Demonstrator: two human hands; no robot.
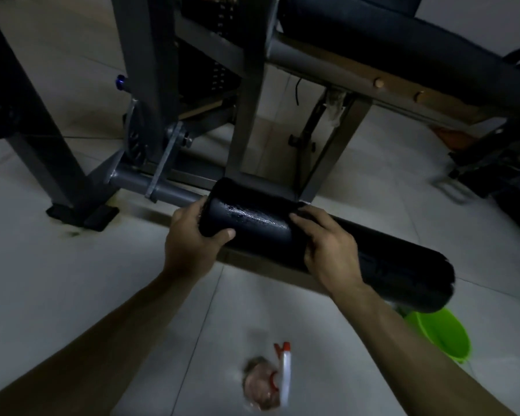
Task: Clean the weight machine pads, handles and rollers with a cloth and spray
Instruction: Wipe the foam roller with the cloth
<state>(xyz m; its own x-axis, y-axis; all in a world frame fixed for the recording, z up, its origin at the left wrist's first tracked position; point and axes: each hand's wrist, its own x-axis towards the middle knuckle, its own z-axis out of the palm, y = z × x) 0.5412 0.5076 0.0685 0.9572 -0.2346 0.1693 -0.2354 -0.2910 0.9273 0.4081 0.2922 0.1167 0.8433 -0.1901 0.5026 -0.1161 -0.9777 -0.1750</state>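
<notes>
Open floor point(72, 280) in front of the black roller point(258, 229), spray bottle point(285, 370) lying on it near the middle, green bucket point(442, 331) below the roller's right end, grey frame posts point(246, 121) close behind the roller, narrow gaps between them, dark pad point(388, 40) crossing above.

Roller point(261, 223): long, fat, black foam tube on grey bar of weight machine point(246, 121). Sits low over floor, slants down to right. Wet shiny drops on top near left end. Right end ragged, torn.
Spray bottle point(286, 367): white neck, red trigger, pinkish blurry body. Lies on floor near roller.
Pad point(373, 34): long, black, top right.
</notes>
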